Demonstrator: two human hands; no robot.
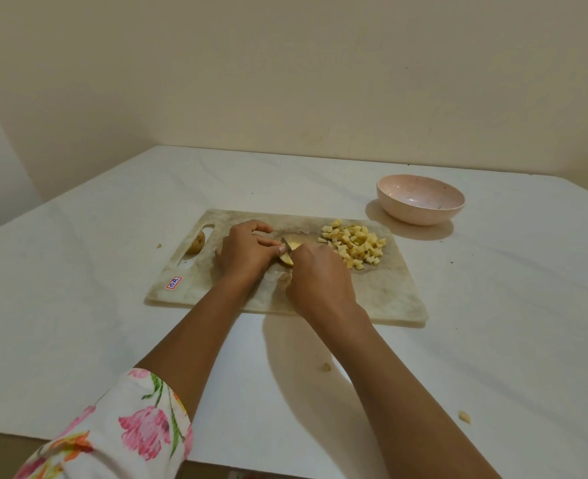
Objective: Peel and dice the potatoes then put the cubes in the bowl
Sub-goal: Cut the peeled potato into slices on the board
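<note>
1. My left hand (242, 252) is curling its fingers over the potato piece (287, 259) near the middle of the cutting board (389, 295). Judgement: it is pinning the piece so that it is not rolling under the blade. The fingertips are sitting just beside the cut line, which is a hazard.
2. My right hand (315, 274) is gripping the knife (286, 244). The handle is hiding inside the fist, and only a short length of blade is showing between the two hands, touching the piece.
3. The pile of cubes (353, 245) is lying on the right part of the board, on the bowl side. Judgement: it is sitting there to be out of the cutting path and an easy sweep from the bowl.
4. The bowl (420, 203) is standing on the counter (112, 236) beyond the board's far right corner, apart from it. No cubes are showing inside, so I am judging the transfer not yet done.
5. One unpeeled potato (196, 242) is resting at the board's left end, at the handle slot, and is waiting its turn.
6. Edges: the outermost cubes are lying close to the board's far edge and could spill.
7. Open room: bare counter is lying between board and bowl, and between the board and the counter's near edge. Two scraps (326, 367) are lying there, right of my right forearm.
</note>
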